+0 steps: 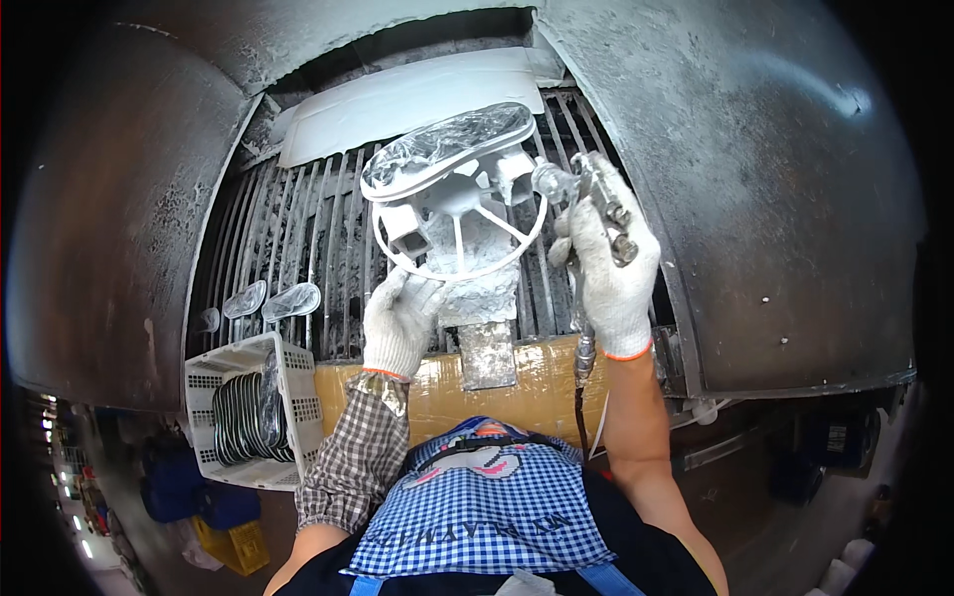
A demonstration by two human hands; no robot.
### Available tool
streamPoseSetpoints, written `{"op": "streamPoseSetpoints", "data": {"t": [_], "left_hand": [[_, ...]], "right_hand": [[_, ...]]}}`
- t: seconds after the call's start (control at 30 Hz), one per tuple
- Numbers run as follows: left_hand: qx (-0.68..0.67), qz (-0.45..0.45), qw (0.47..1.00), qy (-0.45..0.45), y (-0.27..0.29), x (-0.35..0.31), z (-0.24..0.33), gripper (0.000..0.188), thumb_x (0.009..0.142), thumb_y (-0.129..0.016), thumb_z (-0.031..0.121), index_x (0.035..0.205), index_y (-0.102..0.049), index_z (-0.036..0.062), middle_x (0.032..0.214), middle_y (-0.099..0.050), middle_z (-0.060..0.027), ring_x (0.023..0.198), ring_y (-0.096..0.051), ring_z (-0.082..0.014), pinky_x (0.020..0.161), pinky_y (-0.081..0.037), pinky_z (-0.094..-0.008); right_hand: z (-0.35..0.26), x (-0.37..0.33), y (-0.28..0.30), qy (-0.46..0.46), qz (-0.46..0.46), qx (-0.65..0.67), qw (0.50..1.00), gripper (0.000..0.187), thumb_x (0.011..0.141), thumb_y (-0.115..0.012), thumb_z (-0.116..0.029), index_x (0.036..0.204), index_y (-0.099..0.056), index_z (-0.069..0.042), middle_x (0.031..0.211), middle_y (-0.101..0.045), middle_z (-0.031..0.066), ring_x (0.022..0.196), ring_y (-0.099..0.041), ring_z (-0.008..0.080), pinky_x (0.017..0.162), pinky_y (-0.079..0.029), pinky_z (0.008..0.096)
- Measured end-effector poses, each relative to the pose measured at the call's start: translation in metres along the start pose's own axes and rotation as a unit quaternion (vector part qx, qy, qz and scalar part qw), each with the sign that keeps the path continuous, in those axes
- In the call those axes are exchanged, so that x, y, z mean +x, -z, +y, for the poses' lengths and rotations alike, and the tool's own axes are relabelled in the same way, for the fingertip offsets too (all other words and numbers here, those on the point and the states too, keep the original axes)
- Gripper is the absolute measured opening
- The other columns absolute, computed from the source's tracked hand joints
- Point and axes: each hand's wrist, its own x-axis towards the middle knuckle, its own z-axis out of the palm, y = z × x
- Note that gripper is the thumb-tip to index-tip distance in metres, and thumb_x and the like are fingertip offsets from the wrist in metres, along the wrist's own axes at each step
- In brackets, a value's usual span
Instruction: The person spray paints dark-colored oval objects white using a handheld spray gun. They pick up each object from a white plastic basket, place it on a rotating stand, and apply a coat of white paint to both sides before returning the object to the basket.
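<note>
My right hand, in a white knitted glove, is closed round a metal spray gun, its nozzle facing left. The hose fitting hangs below the hand. Left of the nozzle stands a white-coated spoked wheel with square stubs. On top lies an oval piece with a white rim, its upper face under clear wrinkled film. My gloved left hand has its fingers at the wheel's near rim and seems to grip it; the fingertips are partly hidden.
A slatted metal grate lies below, between dark booth walls. A white crate of dark oval pieces stands at left, near small film-covered oval pieces. White board lies at the back; a brown-taped ledge runs in front.
</note>
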Motion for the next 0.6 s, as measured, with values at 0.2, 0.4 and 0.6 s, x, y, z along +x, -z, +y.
{"op": "streamPoseSetpoints", "data": {"t": [0.2,0.4,0.6], "left_hand": [[0.008,0.004,1.000,0.000,-0.004,-0.002,0.001,0.049,0.102,-0.057,0.018,0.145,-0.050,-0.0047,0.143,-0.060,-0.0278,0.132,-0.060,-0.0443,0.111,-0.052,-0.0556],[0.014,0.008,1.000,-0.013,0.001,-0.001,0.001,0.051,0.103,-0.055,0.019,0.147,-0.049,-0.0065,0.141,-0.060,-0.0269,0.132,-0.060,-0.0436,0.113,-0.051,-0.0564],[0.016,0.035,0.999,-0.014,0.005,0.000,0.005,0.051,0.103,-0.054,0.020,0.146,-0.051,-0.0061,0.142,-0.060,-0.0264,0.131,-0.061,-0.0421,0.112,-0.051,-0.0557]], "right_hand": [[-0.011,-0.019,-0.023,-0.057,-0.070,0.048,0.995,0.052,0.105,-0.066,-0.009,0.152,-0.051,0.008,0.106,-0.070,0.0073,0.072,-0.062,0.0058,0.065,-0.052,0.0216],[-0.013,-0.026,-0.028,-0.042,-0.099,0.087,0.990,0.053,0.105,-0.066,-0.008,0.153,-0.050,0.008,0.135,-0.070,0.0140,0.110,-0.067,0.0123,0.097,-0.054,0.0273],[-0.008,-0.022,-0.018,-0.081,-0.056,0.091,0.991,0.054,0.107,-0.066,-0.010,0.155,-0.048,0.006,0.103,-0.073,0.0086,0.081,-0.066,0.0079,0.074,-0.055,0.0238]]}}
